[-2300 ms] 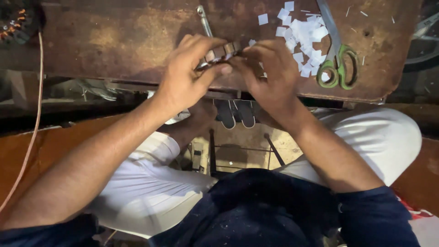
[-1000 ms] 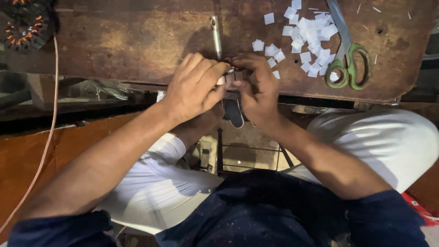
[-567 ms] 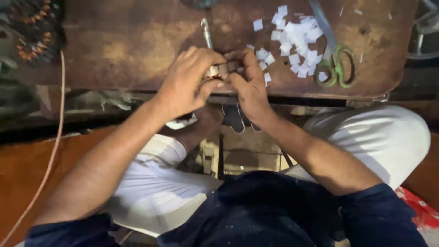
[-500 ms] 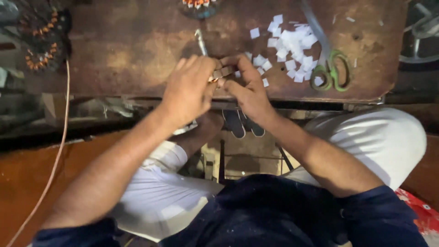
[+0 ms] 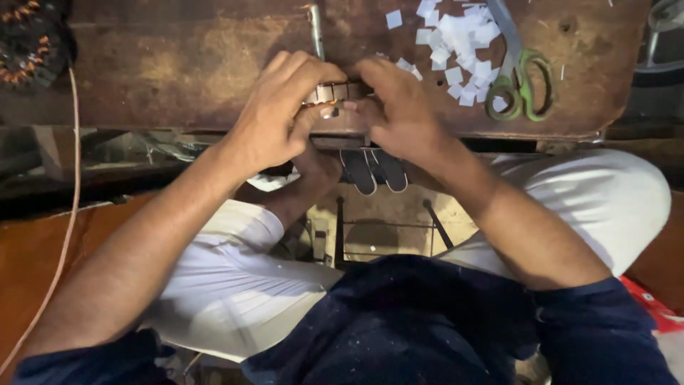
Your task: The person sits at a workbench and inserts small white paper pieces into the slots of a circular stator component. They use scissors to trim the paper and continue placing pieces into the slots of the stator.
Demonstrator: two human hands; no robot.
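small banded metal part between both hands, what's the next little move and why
Probably take one white paper square with the right hand. Both hands pinch the small banded metal part at the wooden bench's edge; the left hand already grips it, and the squares lie just beyond the right fingertips.

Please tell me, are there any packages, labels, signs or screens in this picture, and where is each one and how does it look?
Possible package: red with small white marks, at the lower right edge beside the person's right elbow, mostly cut off, so its kind is uncertain.
Paper pieces: small blank white squares, heaped on the wooden bench beside the green-handled scissors; no print visible.
No signs or screens.
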